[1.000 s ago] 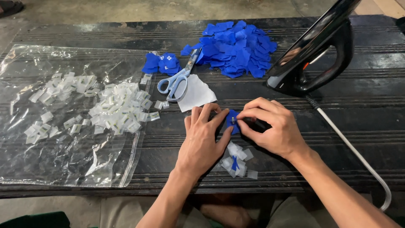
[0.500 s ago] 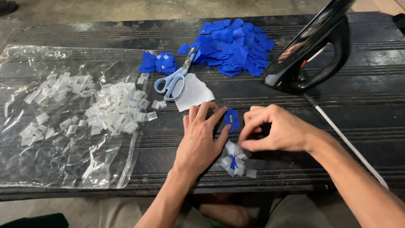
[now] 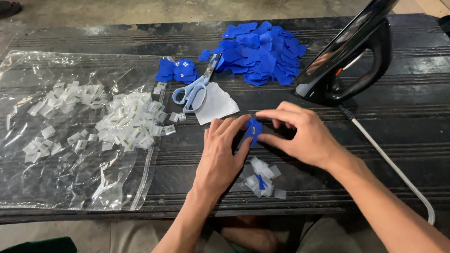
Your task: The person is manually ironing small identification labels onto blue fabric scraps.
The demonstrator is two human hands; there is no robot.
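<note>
Both hands pin blue fabric patch point(image 3: 253, 131) flat — left hand point(image 3: 220, 157) pressing, right hand point(image 3: 300, 136) fingertips pinching edge; scissors point(image 3: 194, 89) just beyond.

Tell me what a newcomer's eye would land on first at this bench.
The big heap of blue fabric pieces at the back, bright against the dark table. Next, the left hand and right hand at centre, fingers meeting on one small blue piece. The black iron stands rear right.

Single head camera looks steeply down, close over the table point(image 3: 375, 187).
</note>
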